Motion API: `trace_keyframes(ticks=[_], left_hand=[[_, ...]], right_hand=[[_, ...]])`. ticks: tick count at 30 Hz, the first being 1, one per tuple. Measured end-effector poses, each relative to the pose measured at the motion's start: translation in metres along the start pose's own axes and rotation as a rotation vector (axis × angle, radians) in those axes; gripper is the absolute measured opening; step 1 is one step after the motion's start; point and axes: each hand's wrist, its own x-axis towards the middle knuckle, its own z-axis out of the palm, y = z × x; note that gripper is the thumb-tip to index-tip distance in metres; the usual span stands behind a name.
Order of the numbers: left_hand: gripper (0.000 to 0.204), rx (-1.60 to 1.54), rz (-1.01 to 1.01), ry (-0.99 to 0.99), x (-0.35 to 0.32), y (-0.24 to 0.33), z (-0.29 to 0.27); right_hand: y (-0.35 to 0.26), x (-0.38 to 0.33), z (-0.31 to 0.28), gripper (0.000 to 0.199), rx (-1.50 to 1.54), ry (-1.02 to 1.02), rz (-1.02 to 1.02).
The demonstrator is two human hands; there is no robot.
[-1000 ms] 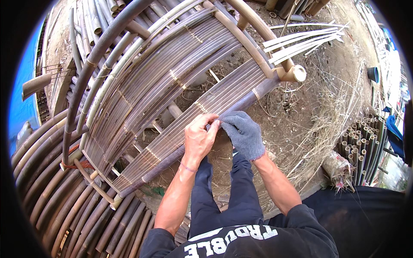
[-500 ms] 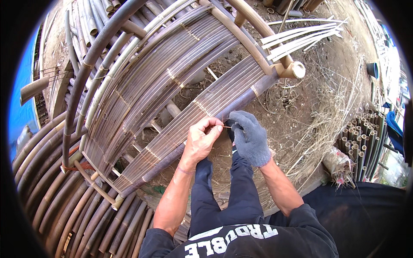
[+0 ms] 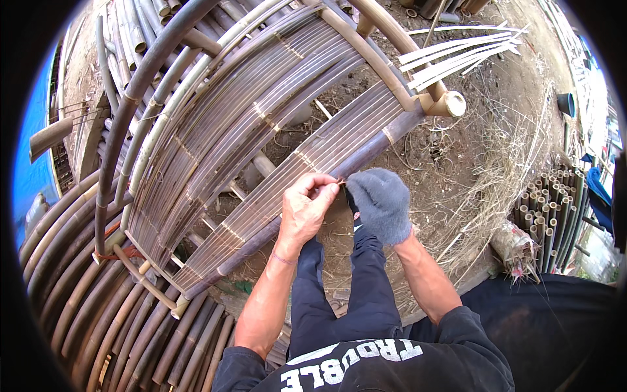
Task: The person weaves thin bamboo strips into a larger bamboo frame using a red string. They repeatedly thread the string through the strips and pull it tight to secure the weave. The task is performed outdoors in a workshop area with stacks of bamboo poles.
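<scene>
My bare left hand [image 3: 305,208] is closed, thumb and forefinger pinching a thin brown strip [image 3: 341,183]. Only a short piece of the strip shows between the hands. My right hand [image 3: 380,204], in a grey knitted glove, is closed beside it with the back of the glove uppermost. Its fingertips are hidden, meeting the strip's other end. Both hands are just in front of the dark front pole [image 3: 372,149] of a bamboo bench [image 3: 307,163]. Its seat of long bamboo slats is bound with pale lashings.
Pale split strips [image 3: 450,55] stick out past the bench's far right end. Bundled bamboo tubes [image 3: 552,209] stand at the right, near dry shavings [image 3: 490,176] on the dirt. Curved dark poles [image 3: 98,313] are stacked at the lower left. Blue sheeting [image 3: 36,170] hangs at the left edge.
My gloved right hand has rolled over and its fingers have curled down, so its back now faces up. Less of the strip shows between the hands. My left hand has barely moved.
</scene>
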Motion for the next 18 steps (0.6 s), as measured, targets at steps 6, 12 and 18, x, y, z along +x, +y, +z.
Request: trace_keyframes(ticks=[6,12,18], left_hand=[[0.016,-0.259,-0.335,-0.130,-0.007,0.015,-0.024],[0.015,0.260,0.252,-0.172,-0.005,0.018,0.005],[0.009,0.228,0.214,-0.082,-0.002,0.012,0.001]], right_hand=[[0.008,-0.007,-0.007,0.009,-0.110,-0.053,0.071],[-0.012,-0.007,-0.007,0.008,0.055,-0.128,0.154],[0.001,0.008,-0.007,0.018,0.464,-0.242,0.601]])
